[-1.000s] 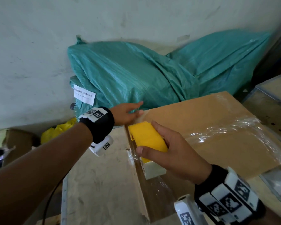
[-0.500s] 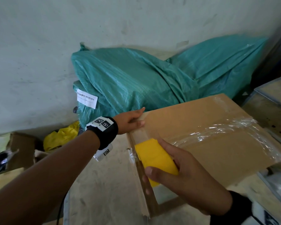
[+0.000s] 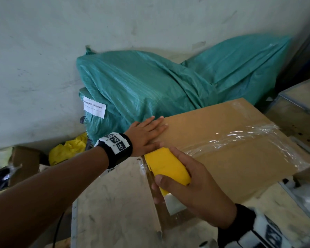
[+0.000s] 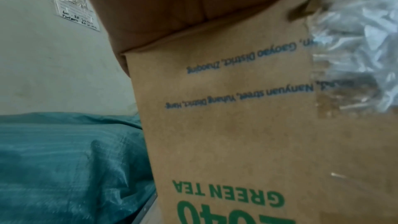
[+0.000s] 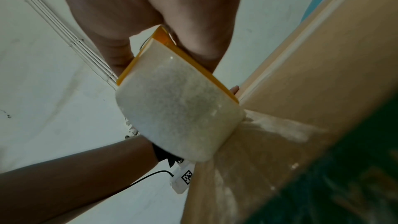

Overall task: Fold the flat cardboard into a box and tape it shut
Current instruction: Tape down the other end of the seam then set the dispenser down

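Observation:
A brown cardboard box stands on the table, with a strip of clear tape running across its top. My left hand lies flat with straight fingers on the box's near left corner. My right hand grips a yellow tape dispenser at the box's left edge, its white tape roll against the side wall. In the left wrist view the box side shows green "GREEN TEA" print.
Green woven sacks lean against the white wall behind the box. A yellow bag and a small carton lie lower left. The wooden table extends in front; another wooden surface stands at the right.
My left hand has moved from beside the box onto its top corner and flattened there. My right hand has drawn the dispenser down over the box's left edge.

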